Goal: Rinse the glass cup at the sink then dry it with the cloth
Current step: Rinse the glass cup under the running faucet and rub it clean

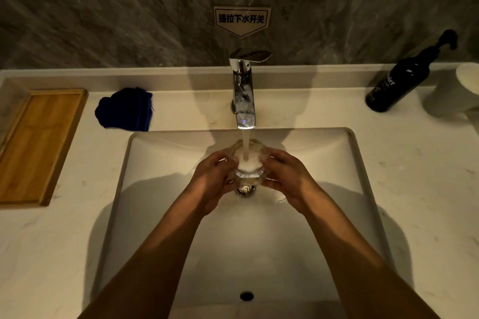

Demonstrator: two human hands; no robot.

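A clear ribbed glass cup (247, 162) is held upright over the white sink basin (160, 204), right under the chrome tap (243, 96). Water streams from the spout into the cup and foams white inside it. My left hand (213, 179) grips the cup's left side and my right hand (286, 177) grips its right side. The drain shows just below the cup. A crumpled dark blue cloth (125, 109) lies on the counter behind the basin's left corner, apart from both hands.
A wooden tray (36, 145) sits on the counter at the left. A black pump bottle (404, 77) and a white cup (466, 85) stand at the back right. A sign (242, 21) hangs on the dark stone wall above the tap.
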